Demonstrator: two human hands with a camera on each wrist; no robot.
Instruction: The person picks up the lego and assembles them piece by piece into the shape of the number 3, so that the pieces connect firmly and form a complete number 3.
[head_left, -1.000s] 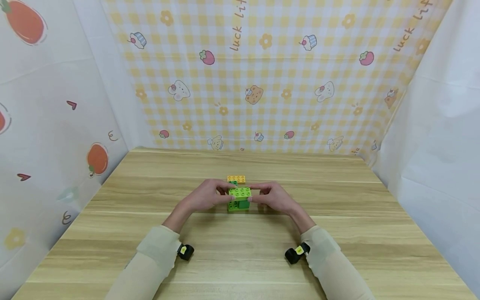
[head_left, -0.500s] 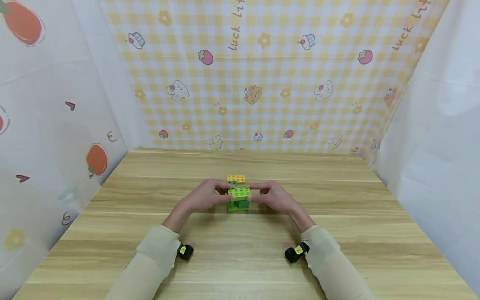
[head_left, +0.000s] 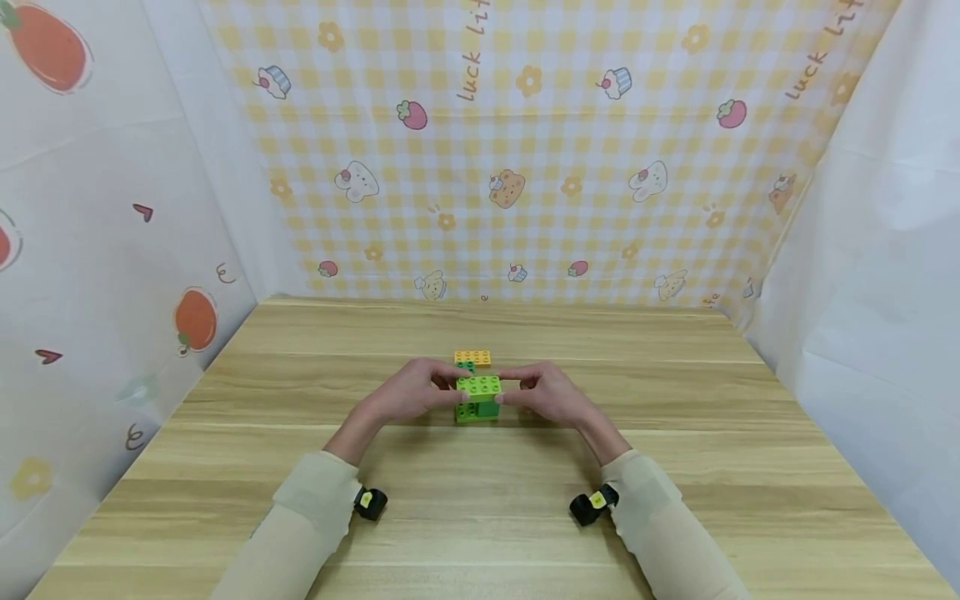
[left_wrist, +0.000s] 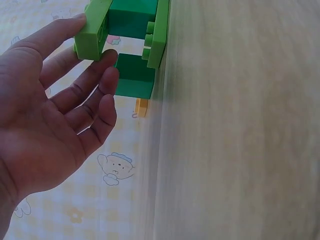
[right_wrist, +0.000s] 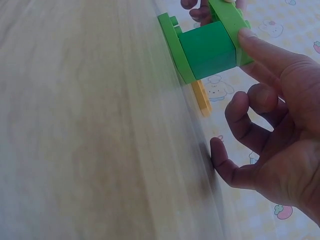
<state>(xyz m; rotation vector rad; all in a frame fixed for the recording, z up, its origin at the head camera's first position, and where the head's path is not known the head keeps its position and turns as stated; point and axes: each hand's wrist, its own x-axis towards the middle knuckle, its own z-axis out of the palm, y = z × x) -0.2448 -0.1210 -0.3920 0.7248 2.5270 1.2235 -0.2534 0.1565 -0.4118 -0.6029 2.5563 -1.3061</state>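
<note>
A light green toy building brick (head_left: 478, 387) with studs on top is pinched from both ends. My left hand (head_left: 412, 387) grips its left end between thumb and fingers. The right hand (head_left: 547, 392) pinches its right end the same way. Below that brick, a dark green block (right_wrist: 207, 47) stands at the right side on a flat light green brick (left_wrist: 157, 40), which lies on the table. At its left, the flat brick's bare studs face a gap under the upper brick. In both wrist views, the spare fingers curl loosely in the air.
Just behind the stack stands another dark green block (left_wrist: 135, 77). Farther back lies a yellow-orange brick (head_left: 472, 357) with studs. The wooden table (head_left: 480, 500) meets a checked cloth backdrop (head_left: 480, 233), with white cloths at both sides.
</note>
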